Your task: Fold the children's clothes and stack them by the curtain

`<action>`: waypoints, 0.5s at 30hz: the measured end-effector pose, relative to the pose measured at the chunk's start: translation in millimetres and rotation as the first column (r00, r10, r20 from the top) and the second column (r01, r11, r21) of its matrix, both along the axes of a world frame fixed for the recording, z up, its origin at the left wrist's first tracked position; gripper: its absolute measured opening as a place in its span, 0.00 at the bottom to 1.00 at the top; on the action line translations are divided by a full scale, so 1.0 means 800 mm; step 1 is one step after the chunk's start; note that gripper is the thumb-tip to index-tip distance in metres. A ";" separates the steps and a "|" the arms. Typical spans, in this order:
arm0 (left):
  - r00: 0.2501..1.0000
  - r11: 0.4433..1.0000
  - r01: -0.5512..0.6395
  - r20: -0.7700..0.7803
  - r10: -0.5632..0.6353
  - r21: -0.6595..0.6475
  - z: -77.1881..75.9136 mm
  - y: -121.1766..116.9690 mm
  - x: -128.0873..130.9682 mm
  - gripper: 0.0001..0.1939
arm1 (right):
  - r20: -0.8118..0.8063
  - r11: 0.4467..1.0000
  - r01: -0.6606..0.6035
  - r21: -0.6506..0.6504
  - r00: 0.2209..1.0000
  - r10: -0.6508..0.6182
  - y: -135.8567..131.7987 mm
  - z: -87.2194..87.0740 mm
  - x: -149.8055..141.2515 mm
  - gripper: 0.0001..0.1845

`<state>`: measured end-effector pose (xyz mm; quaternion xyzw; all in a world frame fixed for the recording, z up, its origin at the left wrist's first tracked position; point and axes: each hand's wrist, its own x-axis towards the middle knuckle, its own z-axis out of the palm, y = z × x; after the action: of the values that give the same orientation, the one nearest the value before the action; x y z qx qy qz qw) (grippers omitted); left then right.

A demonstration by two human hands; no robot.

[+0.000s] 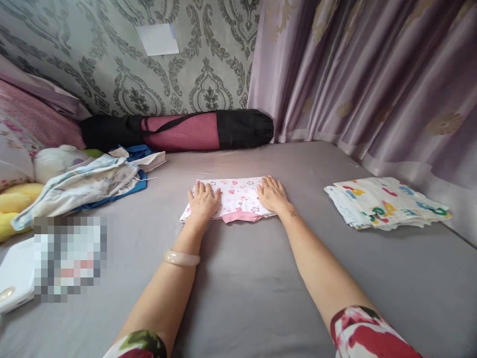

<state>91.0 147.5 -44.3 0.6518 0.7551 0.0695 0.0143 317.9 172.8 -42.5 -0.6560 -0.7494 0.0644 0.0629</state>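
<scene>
A folded white garment (238,195) with a pink and red print lies flat on the grey bed sheet (246,278). Its pink neckline or trim (241,217) faces me. On its left end my left hand (204,200) rests palm down, fingers stretched out. My right hand (274,195) presses flat on the right end in the same way, fingers pointing away from me. Neither hand grips anything; the cloth lies beneath both palms. What layers are inside the fold is hidden.
To the right sits a stack of folded printed clothes (391,201). Loose garments (93,176) are heaped at the left beside plush toys (55,161). A black and pink rolled bag (182,132) lies along the wall. A white device (18,271) and a blurred-out item (70,258) are near left.
</scene>
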 end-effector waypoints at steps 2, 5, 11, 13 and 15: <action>1.000 1.000 -0.003 0.004 0.003 -0.011 0.000 0.000 0.000 0.31 | 0.005 1.000 0.001 0.002 1.000 -0.001 0.001 -0.002 0.000 0.33; 1.000 1.000 -0.008 0.010 0.008 -0.015 0.001 0.000 0.000 0.31 | 0.011 1.000 0.004 -0.006 1.000 -0.004 0.001 -0.001 0.000 0.33; 0.999 1.000 -0.012 0.049 0.011 0.016 0.001 0.001 0.000 0.30 | -0.003 0.999 -0.014 0.028 1.000 0.014 -0.006 0.011 -0.003 0.33; 0.998 0.999 -0.013 0.058 0.012 0.030 0.002 0.001 0.000 0.29 | -0.011 0.997 -0.038 0.067 0.999 0.039 -0.008 0.016 -0.008 0.33; 0.998 0.999 -0.019 0.066 0.016 0.040 0.004 0.001 0.000 0.29 | -0.016 0.992 -0.067 0.106 0.998 0.069 -0.010 0.017 -0.014 0.33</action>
<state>90.8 148.5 -41.4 0.6425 0.7584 0.1066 0.0251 306.8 164.6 -28.7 -0.6253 -0.7729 0.0330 0.1025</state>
